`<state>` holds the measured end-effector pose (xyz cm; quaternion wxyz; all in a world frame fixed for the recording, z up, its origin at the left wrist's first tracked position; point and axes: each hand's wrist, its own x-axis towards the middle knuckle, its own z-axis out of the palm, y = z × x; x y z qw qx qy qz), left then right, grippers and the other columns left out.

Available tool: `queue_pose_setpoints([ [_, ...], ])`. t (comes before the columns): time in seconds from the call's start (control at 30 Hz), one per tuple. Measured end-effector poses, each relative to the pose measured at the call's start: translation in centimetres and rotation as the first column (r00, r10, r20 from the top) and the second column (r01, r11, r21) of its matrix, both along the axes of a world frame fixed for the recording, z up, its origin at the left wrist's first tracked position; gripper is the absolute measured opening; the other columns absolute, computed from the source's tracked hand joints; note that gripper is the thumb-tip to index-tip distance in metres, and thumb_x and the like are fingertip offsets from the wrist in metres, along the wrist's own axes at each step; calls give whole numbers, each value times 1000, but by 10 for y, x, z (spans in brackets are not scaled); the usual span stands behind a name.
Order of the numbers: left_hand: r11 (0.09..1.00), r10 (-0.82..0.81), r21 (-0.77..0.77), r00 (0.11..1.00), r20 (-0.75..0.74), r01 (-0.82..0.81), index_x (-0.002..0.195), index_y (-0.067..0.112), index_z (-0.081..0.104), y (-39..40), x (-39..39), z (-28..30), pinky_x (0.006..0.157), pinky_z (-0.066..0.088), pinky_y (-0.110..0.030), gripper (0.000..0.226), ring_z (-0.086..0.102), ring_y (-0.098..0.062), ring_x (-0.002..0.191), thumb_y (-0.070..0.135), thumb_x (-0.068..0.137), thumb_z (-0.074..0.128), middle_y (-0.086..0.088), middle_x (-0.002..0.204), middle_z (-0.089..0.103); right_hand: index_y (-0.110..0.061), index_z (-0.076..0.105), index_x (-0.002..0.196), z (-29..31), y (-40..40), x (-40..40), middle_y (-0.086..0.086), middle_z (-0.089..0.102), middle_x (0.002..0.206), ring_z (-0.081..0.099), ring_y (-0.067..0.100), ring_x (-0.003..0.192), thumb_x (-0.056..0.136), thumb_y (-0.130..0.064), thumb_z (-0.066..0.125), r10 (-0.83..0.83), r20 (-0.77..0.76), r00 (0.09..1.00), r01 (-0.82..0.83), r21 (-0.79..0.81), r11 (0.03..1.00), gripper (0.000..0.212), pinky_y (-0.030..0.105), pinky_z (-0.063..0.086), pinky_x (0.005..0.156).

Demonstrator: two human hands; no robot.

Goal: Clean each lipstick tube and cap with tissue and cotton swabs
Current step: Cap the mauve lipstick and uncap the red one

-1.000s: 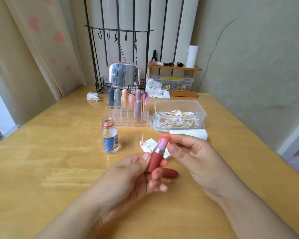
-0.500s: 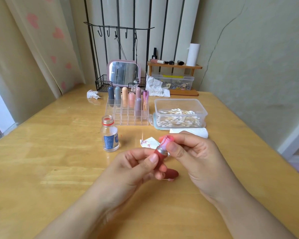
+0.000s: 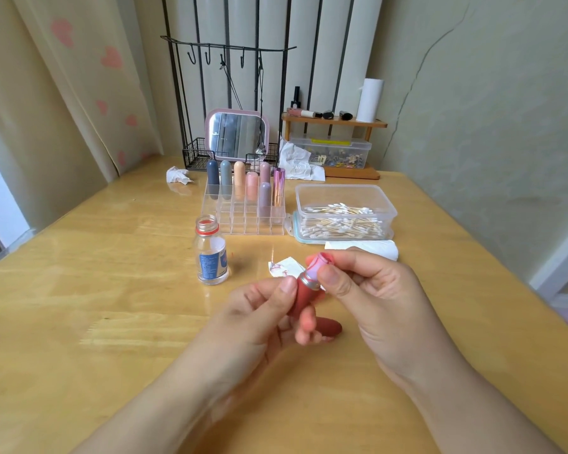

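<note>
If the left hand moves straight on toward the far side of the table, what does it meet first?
Probably the stained tissue scrap, just beyond the left hand and the lipstick tube it holds; depth is uncertain.

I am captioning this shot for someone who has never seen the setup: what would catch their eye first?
First, the uncapped brick-red lipstick tube at centre, gripped at its base by the left hand and pinched at its pink top by the right hand. Its rounded red cap lies on the wooden table just beneath. Behind stand a clear acrylic organiser of pastel lipsticks and a clear plastic box of cotton swabs.
</note>
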<state>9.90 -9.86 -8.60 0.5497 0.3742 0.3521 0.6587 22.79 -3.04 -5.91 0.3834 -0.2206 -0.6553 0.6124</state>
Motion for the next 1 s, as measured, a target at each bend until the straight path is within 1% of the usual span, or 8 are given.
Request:
queue_pose_setpoints([
  [0.1, 993, 76, 97, 995, -63, -69, 79, 9, 70, 1, -3, -2, 64, 53, -24, 29, 62, -17, 59, 32, 65, 82, -11, 65, 60, -19, 75, 81, -1, 2, 1, 4, 71, 80, 65, 19, 71, 73, -35, 73, -42, 1, 999, 41, 56, 998, 19, 40, 54, 57],
  [0.17, 983, 141, 130, 984, -111, -127, 76, 18, 71, 2, -5, -5, 65, 52, -21, 32, 63, -14, 66, 34, 54, 89, -6, 71, 65, -21, 75, 81, -1, 3, 2, 2, 73, 85, 67, 15, 80, 74, -34, 69, -56, 20, 998, 54, 93, 994, 16, 32, 56, 65],
  [0.3, 997, 56, 49, 995, -86, -52, 85, 9, 69, 2, -2, -3, 67, 54, -27, 15, 65, -19, 66, 23, 80, 71, -12, 75, 65, -20, 76, 75, 3, 1, 1, 1, 72, 77, 64, 16, 70, 71, -29, 71, -46, -5, 999, 46, 84, 995, 11, 23, 54, 63],
  [0.4, 998, -49, -29, 998, -48, 48, 85, 8, 73, 1, 0, -1, 67, 54, -31, 33, 61, -19, 62, 33, 89, 52, -14, 70, 63, -21, 74, 73, 4, -1, 1, 9, 64, 62, 57, 19, 52, 74, -29, 71, -6, 2, 1000, 6, 46, 999, 9, 28, 49, 52],
  [0.5, 999, -11, 37, 1000, -17, 12, 75, 2, 67, 0, -2, 0, 62, 53, -25, 24, 59, -18, 57, 21, 88, 64, -13, 63, 56, -22, 74, 77, 2, -1, 1, 15, 63, 63, 61, 21, 60, 77, -32, 71, 3, 22, 1000, -4, 47, 999, 11, 43, 48, 59],
  [0.7, 979, 171, 134, 980, -103, -156, 75, 21, 71, 2, -6, -6, 73, 54, -25, 34, 66, -14, 76, 29, 48, 90, -4, 80, 70, -18, 76, 75, 1, 3, 1, 2, 73, 81, 67, 16, 86, 76, -27, 72, -39, -39, 998, 43, 103, 994, 9, 21, 53, 78],
  [0.87, 959, 262, 160, 947, -187, -234, 71, 26, 69, 3, -2, -7, 68, 52, -19, 21, 63, -11, 74, 15, 57, 80, 0, 75, 69, -17, 75, 72, 1, 2, -1, 2, 73, 78, 69, 12, 85, 74, -24, 72, -22, -40, 999, 24, 50, 998, 8, 18, 52, 75],
  [1.0, 996, 69, 73, 987, -144, -59, 87, 8, 69, 3, -4, -5, 71, 54, -26, 18, 66, -18, 71, 20, 75, 70, -9, 79, 66, -14, 73, 69, 5, 0, 0, 0, 70, 69, 65, 11, 65, 70, -19, 68, -14, -72, 997, 16, 28, 999, 8, 16, 50, 61],
])
